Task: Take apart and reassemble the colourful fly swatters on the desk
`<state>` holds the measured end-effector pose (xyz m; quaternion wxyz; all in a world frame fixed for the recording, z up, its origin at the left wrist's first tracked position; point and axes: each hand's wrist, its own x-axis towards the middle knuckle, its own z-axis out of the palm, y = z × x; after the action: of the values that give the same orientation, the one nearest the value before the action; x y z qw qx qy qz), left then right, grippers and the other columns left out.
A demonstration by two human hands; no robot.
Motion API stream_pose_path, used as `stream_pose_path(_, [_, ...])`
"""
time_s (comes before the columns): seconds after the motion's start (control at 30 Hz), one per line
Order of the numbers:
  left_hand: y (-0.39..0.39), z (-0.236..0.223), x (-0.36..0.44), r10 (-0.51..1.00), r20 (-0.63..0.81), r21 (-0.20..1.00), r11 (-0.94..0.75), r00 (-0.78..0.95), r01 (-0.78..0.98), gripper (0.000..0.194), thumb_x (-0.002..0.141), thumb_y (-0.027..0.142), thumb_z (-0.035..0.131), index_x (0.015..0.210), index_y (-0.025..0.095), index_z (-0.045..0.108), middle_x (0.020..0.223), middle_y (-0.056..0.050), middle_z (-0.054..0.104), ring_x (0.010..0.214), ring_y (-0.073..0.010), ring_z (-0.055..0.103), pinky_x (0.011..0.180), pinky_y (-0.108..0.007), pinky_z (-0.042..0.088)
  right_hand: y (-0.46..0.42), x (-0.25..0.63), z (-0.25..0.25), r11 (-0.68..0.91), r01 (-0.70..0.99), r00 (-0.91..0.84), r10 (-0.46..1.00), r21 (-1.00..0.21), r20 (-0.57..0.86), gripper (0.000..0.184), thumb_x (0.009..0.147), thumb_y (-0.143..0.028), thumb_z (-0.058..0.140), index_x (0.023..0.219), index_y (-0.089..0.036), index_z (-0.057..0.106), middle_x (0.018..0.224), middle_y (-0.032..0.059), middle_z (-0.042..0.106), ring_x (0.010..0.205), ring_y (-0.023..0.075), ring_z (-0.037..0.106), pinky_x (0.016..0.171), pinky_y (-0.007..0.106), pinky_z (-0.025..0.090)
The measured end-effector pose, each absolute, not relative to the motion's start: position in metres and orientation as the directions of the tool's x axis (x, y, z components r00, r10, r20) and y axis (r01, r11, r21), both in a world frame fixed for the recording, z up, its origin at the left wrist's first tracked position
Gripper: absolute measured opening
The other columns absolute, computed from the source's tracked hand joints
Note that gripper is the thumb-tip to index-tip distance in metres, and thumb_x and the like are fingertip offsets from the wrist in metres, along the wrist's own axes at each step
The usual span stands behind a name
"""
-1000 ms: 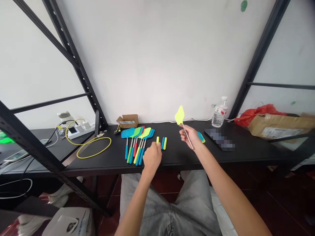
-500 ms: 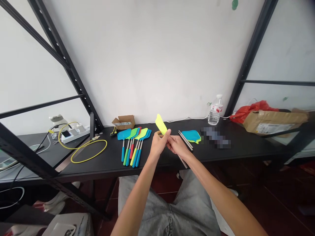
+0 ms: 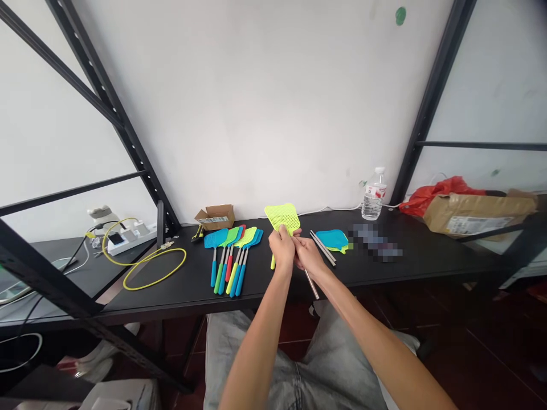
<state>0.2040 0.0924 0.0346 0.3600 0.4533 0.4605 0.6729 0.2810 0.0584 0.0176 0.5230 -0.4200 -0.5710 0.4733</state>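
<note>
Both hands are closed: your left hand [image 3: 282, 249] and right hand [image 3: 308, 254] pinch the light, bendy yellow fly swatter [image 3: 282, 217] at its stiffer neck, the best hold, above the black table [image 3: 376, 273].

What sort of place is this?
Probably a small home or makeshift workroom: a black steel-framed bench against a plain wall, a row of plastic fly swatters laid out on it, and a cardboard parcel and power strip nearby.

Fly swatters [image 3: 233, 259] lie left of the bottle [image 3: 374, 196].
</note>
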Motion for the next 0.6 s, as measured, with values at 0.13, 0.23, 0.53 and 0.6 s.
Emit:
stream_pose_path(0.13, [0.109,0.053,0.182,0.871,0.147,0.933,-0.279,-0.469,-0.227,0.038,0.093,0.040,0.038,0.090,0.011,0.062,0.095,-0.016,0.074,0.070,-0.0178,0.071,0.052,-0.023,0.045,0.063,0.296,0.007,0.140,-0.045,-0.086,0.986,-0.989,0.144,0.040,0.086,-0.057,0.046,0.069,-0.021,0.050,0.046,-0.0053,0.045,0.030,0.0075,0.027,0.034,0.023,0.016])
stream_pose_path(0.23, [0.106,0.057,0.169,0.887,0.220,0.943,-0.300,-0.406,-0.144,0.039,0.089,0.046,0.047,0.085,0.011,0.064,0.085,-0.012,0.073,0.067,-0.0162,0.067,0.051,-0.022,0.044,0.085,0.310,0.004,0.187,0.237,0.068,0.976,-0.953,0.209,0.038,0.088,-0.051,0.046,0.069,-0.019,0.057,0.053,-0.0005,0.055,0.038,0.0101,0.042,0.041,0.024,0.027])
stream_pose_path(0.53, [0.094,0.021,0.180,0.883,0.323,0.946,-0.304,-0.340,0.109,0.037,0.082,0.049,0.058,0.089,0.013,0.068,0.073,-0.005,0.067,0.061,-0.0141,0.060,0.054,-0.023,0.044,0.114,0.306,0.011,0.159,0.546,0.119,0.957,-0.822,0.264,0.034,0.090,-0.041,0.045,0.072,-0.018,0.063,0.075,0.0100,0.068,0.078,0.0239,0.065,0.066,0.029,0.043])
stream_pose_path(0.6, [0.091,0.017,0.184,0.894,0.327,0.943,-0.289,-0.307,0.164,0.038,0.083,0.049,0.058,0.091,0.014,0.069,0.075,-0.006,0.069,0.062,-0.0150,0.063,0.055,-0.023,0.045,0.113,0.307,0.009,0.218,0.366,0.124,0.952,-0.905,0.279,0.034,0.089,-0.045,0.047,0.085,-0.017,0.067,0.079,0.0093,0.070,0.076,0.0228,0.066,0.065,0.029,0.047])
